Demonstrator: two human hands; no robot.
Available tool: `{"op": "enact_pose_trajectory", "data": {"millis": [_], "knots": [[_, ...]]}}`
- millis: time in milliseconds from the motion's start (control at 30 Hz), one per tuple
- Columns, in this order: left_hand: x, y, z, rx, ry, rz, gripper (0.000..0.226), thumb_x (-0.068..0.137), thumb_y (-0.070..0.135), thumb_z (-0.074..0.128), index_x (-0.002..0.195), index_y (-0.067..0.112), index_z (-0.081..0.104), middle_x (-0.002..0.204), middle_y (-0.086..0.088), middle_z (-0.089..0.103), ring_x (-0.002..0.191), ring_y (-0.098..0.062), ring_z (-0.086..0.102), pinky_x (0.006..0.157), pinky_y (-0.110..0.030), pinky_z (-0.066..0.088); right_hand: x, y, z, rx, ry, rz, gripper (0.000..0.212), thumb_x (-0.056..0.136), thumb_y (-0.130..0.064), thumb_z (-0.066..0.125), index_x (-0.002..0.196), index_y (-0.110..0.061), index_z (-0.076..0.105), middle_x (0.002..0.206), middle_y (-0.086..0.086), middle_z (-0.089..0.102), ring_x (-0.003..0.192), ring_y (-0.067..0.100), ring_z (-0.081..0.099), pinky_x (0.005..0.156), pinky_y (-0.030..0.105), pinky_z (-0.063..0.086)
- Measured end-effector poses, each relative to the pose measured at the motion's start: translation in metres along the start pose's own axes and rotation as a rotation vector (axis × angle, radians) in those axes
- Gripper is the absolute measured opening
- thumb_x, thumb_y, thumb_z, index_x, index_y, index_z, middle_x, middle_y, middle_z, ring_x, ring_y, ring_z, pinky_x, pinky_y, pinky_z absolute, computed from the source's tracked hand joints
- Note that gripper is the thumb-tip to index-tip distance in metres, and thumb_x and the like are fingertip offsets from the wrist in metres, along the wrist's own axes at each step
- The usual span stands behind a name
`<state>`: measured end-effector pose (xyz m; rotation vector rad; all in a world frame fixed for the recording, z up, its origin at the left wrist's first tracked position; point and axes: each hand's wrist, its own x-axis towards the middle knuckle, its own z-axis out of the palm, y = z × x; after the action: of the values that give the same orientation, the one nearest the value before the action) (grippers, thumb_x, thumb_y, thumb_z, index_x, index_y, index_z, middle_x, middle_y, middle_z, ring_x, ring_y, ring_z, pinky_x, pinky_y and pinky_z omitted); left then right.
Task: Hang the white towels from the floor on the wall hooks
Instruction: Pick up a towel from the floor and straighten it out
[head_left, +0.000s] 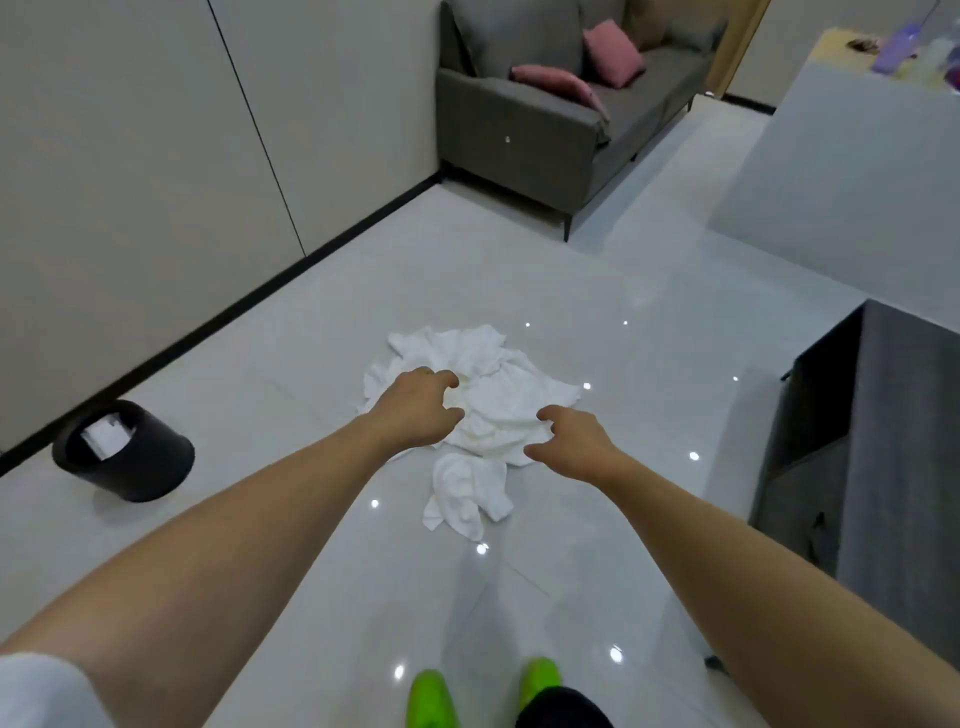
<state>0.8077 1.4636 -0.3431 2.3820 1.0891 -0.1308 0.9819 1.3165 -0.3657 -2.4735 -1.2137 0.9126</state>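
Both hands over the towel pile, nothing gripped yet.
Green shoes (483, 693) at bottom edge. Right hand (571, 441) and left hand (415, 410) reach out over the white towels (498, 410), fingers loosely curled and spread; cannot tell if fingertips touch the cloth. Towels lie crumpled on the floor (597, 291), pile running roughly toward-away, a small lobe nearest the feet. Black bin (124, 452) left by the wall, grey sofa (545, 124) far back.

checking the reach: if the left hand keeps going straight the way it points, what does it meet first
Most likely the pile of white towels on the floor: the left hand points down at it with curled fingers, though the remaining gap is unclear.
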Motion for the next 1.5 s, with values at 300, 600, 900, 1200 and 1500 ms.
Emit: {"op": "enact_pose_trajectory", "data": {"millis": [300, 600, 900, 1200, 1500], "knots": [[0.118, -0.034, 0.079, -0.051, -0.113, -0.191, 0.048, 0.092, 0.04, 0.055, 0.135, 0.019, 0.049, 0.133, -0.008, 0.051, 0.121, -0.026, 0.047, 0.095, -0.036, 0.042, 0.149, 0.061, 0.045, 0.103, -0.193, 0.12, 0.063, 0.082, -0.036, 0.07, 0.137, -0.011, 0.05, 0.132, 0.008, 0.059, 0.124, 0.022, 0.052, 0.094, 0.025, 0.039], [0.244, -0.046, 0.157, -0.057, -0.332, -0.363, 0.045, 0.092, 0.036, 0.058, 0.133, 0.017, 0.053, 0.129, -0.011, 0.054, 0.117, -0.026, 0.051, 0.088, -0.027, 0.036, 0.276, 0.136, 0.098, 0.266, -0.399, 0.336, 0.06, 0.083, -0.035, 0.069, 0.136, -0.012, 0.052, 0.132, 0.007, 0.059, 0.124, 0.024, 0.052, 0.095, 0.026, 0.038], [0.312, -0.114, 0.277, -0.091, -0.489, -0.394, 0.04, 0.091, 0.036, 0.057, 0.128, 0.02, 0.057, 0.123, -0.009, 0.057, 0.116, -0.025, 0.051, 0.093, -0.028, 0.033, 0.369, 0.186, 0.208, 0.297, -0.458, 0.45, 0.046, 0.082, -0.03, 0.068, 0.125, -0.014, 0.061, 0.126, 0.007, 0.063, 0.116, 0.023, 0.056, 0.088, 0.025, 0.04], [0.374, -0.257, 0.456, -0.094, -0.589, -0.399, 0.037, 0.092, 0.034, 0.056, 0.126, 0.02, 0.058, 0.121, -0.007, 0.058, 0.113, -0.024, 0.051, 0.088, -0.025, 0.033, 0.452, 0.238, 0.424, 0.32, -0.486, 0.594, 0.033, 0.079, -0.023, 0.068, 0.109, -0.007, 0.067, 0.109, 0.014, 0.068, 0.103, 0.03, 0.063, 0.085, 0.03, 0.049], [0.408, -0.352, 0.582, -0.078, -0.68, -0.368, 0.039, 0.093, 0.033, 0.054, 0.129, 0.018, 0.056, 0.122, -0.009, 0.057, 0.115, -0.024, 0.051, 0.088, -0.024, 0.031, 0.499, 0.261, 0.585, 0.17, -0.348, 0.651, 0.037, 0.08, -0.024, 0.069, 0.109, -0.005, 0.058, 0.112, 0.018, 0.061, 0.106, 0.036, 0.058, 0.085, 0.037, 0.046]]}}
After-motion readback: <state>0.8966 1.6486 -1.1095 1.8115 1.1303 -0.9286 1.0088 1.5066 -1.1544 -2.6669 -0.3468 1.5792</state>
